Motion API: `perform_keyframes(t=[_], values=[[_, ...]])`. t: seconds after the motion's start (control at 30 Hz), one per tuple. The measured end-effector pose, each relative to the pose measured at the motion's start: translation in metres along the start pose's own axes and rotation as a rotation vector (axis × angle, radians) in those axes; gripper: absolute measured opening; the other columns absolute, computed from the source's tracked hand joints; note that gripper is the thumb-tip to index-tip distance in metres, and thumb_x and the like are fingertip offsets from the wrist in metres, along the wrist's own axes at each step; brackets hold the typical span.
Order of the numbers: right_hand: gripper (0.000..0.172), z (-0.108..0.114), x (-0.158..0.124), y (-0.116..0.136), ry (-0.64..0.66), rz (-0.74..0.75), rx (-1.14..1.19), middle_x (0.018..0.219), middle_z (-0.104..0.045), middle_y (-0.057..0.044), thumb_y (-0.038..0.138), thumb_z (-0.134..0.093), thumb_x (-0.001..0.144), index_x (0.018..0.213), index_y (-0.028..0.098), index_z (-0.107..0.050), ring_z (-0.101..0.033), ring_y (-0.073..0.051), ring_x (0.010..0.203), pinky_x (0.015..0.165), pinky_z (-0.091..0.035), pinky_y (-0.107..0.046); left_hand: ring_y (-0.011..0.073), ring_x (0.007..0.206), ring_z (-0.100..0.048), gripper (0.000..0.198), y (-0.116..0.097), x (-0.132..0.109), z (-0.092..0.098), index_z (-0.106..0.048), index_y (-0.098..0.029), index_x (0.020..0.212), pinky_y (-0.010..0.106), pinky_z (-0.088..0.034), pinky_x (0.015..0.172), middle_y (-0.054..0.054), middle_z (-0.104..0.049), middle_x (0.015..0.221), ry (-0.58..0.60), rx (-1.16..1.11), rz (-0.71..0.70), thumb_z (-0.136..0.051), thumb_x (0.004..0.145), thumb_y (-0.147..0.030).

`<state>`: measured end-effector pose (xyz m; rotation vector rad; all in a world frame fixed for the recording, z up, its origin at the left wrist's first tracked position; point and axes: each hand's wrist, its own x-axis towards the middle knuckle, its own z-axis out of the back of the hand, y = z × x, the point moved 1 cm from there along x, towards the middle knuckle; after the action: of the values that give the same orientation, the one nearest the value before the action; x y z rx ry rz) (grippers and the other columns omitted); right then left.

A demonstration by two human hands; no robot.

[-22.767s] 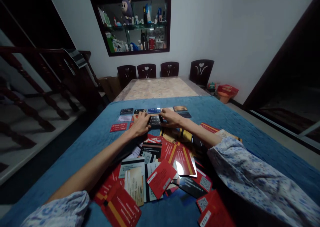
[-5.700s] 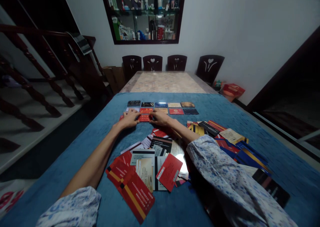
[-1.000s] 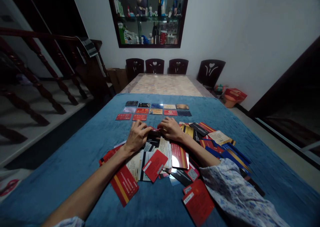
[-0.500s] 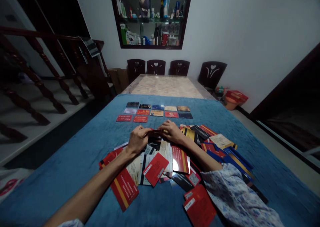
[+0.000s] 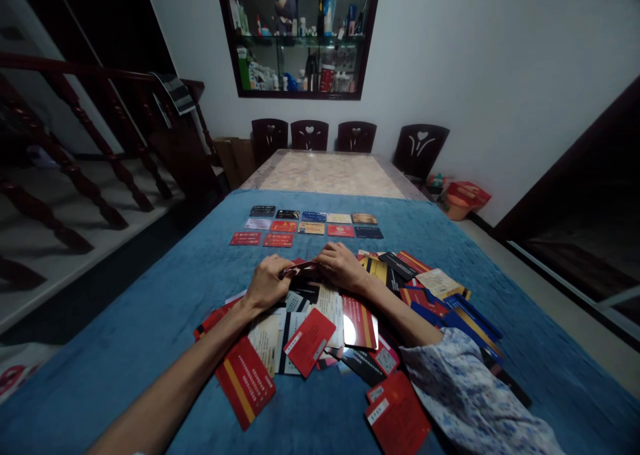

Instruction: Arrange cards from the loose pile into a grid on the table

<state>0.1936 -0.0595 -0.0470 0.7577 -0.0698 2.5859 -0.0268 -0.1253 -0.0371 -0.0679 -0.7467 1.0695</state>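
Both of my hands meet over a loose heap of plastic cards. My left hand (image 5: 269, 281) pinches the left end of a red card (image 5: 302, 266), which is tilted and seen nearly edge-on. At its other end, the fingers of my right hand (image 5: 340, 265) close on the same card. Below my hands lie a red card with a white strip (image 5: 310, 341), a red card with a gold stripe (image 5: 246, 381) and several pale and black ones. Beyond my hands, cards stand in neat rows, with a red card (image 5: 278, 240) ending the nearest row.
A blue cloth (image 5: 165, 295) covers the near part of the table; its far part is bare stone-patterned top (image 5: 330, 171). More cards, including a blue one (image 5: 473, 325), spread to the right under my sleeve. Dark chairs (image 5: 357, 137) stand at the far end.
The held card has tilted a little and my left hand has shifted slightly left and down. The view has moved slightly; the laid-out rows look the same.
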Motion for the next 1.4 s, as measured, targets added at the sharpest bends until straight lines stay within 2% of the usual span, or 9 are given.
perform_keyframes(t=[0.1, 0.27, 0.47, 0.73, 0.9, 1.13, 1.4], values=[[0.022, 0.002, 0.001, 0.001, -0.002, 0.019, -0.047, 0.081, -0.068, -0.008, 0.024, -0.047, 0.101, 0.099, 0.020, -0.069, -0.048, -0.022, 0.085, 0.074, -0.030, -0.036, 0.0191, 0.076, -0.063, 0.016, 0.002, 0.000, 0.003, -0.073, -0.019, 0.082, 0.034, -0.053, 0.075, 0.004, -0.076, 0.082, -0.034, -0.004, -0.024, -0.058, 0.086, -0.017], [0.026, 0.007, 0.002, 0.004, -0.033, 0.026, -0.067, 0.083, -0.064, -0.009, 0.025, -0.044, 0.101, 0.095, 0.019, -0.069, -0.044, -0.022, 0.083, 0.071, -0.032, -0.035, 0.0191, 0.081, -0.064, 0.021, -0.001, -0.001, 0.008, -0.072, -0.017, 0.097, 0.033, -0.054, 0.078, 0.005, -0.075, 0.088, -0.159, -0.005, -0.091, -0.057, 0.083, -0.015], [0.025, 0.013, 0.002, 0.001, -0.098, 0.048, -0.067, 0.084, -0.060, -0.009, 0.020, -0.044, 0.098, 0.100, 0.016, -0.069, -0.042, -0.021, 0.080, 0.070, -0.034, -0.034, 0.0169, 0.079, -0.064, 0.018, -0.002, 0.000, 0.009, -0.070, -0.018, 0.097, 0.031, -0.055, 0.077, 0.004, -0.073, 0.085, -0.232, -0.040, -0.110, -0.054, 0.090, -0.017], [0.020, 0.009, 0.002, -0.003, -0.074, -0.061, -0.005, 0.091, -0.065, -0.010, 0.016, -0.050, 0.096, 0.099, 0.016, -0.070, -0.046, -0.022, 0.085, 0.073, -0.039, -0.033, 0.0194, 0.087, -0.065, 0.021, 0.009, 0.004, -0.001, -0.072, -0.020, 0.092, 0.033, -0.055, 0.084, 0.004, -0.076, 0.089, -0.132, -0.025, -0.012, -0.052, 0.089, -0.014], [0.026, 0.013, 0.005, 0.002, -0.019, -0.228, -0.019, 0.091, -0.069, -0.010, 0.016, -0.048, 0.097, 0.113, 0.017, -0.068, -0.051, -0.022, 0.087, 0.077, -0.041, -0.032, 0.0199, 0.092, -0.066, 0.021, 0.011, 0.013, -0.004, -0.071, -0.019, 0.092, 0.033, -0.054, 0.087, 0.005, -0.076, 0.094, -0.120, -0.012, 0.046, -0.050, 0.088, -0.014], [0.034, 0.019, 0.008, 0.010, 0.111, -0.400, -0.100, 0.099, -0.070, -0.010, 0.014, -0.050, 0.094, 0.124, 0.020, -0.065, -0.056, -0.023, 0.091, 0.078, -0.041, -0.031, 0.0200, 0.090, -0.066, 0.030, 0.016, 0.019, -0.011, -0.067, -0.019, 0.105, 0.034, -0.053, 0.088, 0.005, -0.073, 0.098, -0.060, 0.007, 0.094, -0.050, 0.082, -0.011], [0.051, 0.014, 0.008, 0.007, 0.208, -0.415, -0.143, 0.115, -0.069, -0.012, 0.016, -0.052, 0.091, 0.141, 0.022, -0.053, -0.055, -0.026, 0.107, 0.086, -0.042, -0.035, 0.0250, 0.095, -0.065, 0.031, 0.014, 0.027, -0.017, -0.058, -0.018, 0.113, 0.041, -0.053, 0.090, 0.009, -0.070, 0.104, 0.077, 0.070, 0.088, -0.053, 0.082, -0.015]])
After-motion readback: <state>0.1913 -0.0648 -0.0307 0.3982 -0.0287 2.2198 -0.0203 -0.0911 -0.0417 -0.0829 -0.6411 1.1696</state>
